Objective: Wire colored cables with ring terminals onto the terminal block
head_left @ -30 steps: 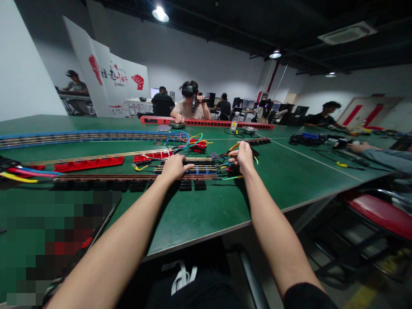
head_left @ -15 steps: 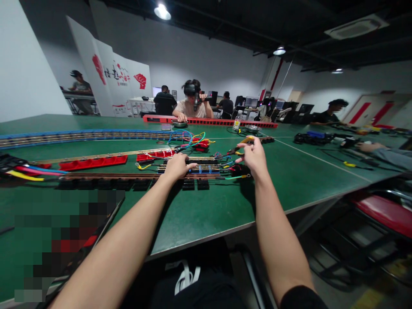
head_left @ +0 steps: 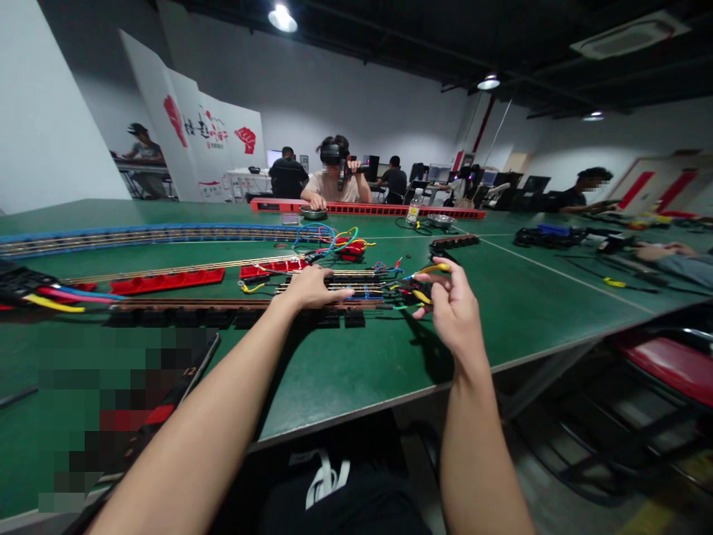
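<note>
My left hand [head_left: 310, 287] lies across a bundle of long metal rails [head_left: 365, 287] with black and blue holders, its thumb stretched along the near side. Its other fingers curl over the far side and are partly hidden. To the right, my right hand [head_left: 452, 308] grips pliers [head_left: 439, 267] with yellow-orange and black handles. The two handles are spread apart, and the jaws are at the rail ends, too small to make out clearly. Green, yellow, red and blue wires [head_left: 402, 306] come off those ends. A yellow wire with a ring terminal [head_left: 250, 288] lies left of my left hand.
Red holders [head_left: 167, 281] and a curved blue rail strip [head_left: 139, 236] lie on the green table [head_left: 345, 371]. Farther back are a long red rail [head_left: 390, 210], a bottle [head_left: 414, 208] and metal bowls [head_left: 442, 221]. A person sits opposite; another's hand [head_left: 657, 251] is at right.
My right hand has come lower and slightly right with the pliers, whose handles now appear wider apart near the wire ends. My left hand stays on the rails, its thumb stretched farther right.
</note>
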Available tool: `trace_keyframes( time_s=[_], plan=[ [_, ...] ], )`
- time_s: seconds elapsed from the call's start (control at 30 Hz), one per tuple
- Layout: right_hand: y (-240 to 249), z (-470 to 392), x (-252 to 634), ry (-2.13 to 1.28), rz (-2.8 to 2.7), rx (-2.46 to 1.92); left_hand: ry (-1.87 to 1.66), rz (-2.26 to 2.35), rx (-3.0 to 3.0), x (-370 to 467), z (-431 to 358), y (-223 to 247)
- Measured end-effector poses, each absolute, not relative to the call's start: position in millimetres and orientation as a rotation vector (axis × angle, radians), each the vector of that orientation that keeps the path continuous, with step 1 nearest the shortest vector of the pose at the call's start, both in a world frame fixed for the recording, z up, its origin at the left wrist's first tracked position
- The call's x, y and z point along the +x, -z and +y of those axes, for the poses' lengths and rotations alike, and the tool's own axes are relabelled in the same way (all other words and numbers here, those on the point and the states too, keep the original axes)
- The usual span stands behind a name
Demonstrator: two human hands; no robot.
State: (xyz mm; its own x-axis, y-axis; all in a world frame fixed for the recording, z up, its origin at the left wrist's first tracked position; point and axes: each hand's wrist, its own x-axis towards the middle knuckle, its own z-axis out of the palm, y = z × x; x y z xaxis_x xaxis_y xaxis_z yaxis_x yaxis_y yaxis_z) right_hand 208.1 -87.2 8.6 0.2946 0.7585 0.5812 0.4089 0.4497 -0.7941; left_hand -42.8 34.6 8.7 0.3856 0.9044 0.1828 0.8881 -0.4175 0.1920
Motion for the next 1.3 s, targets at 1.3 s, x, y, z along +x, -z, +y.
trace_keyframes(
  time_s=[1.3],
  plan=[
    [37,-87,202,0.463,-2.076,-1.159,-0.323,1.616,2.645,-45,27,0]
  ],
)
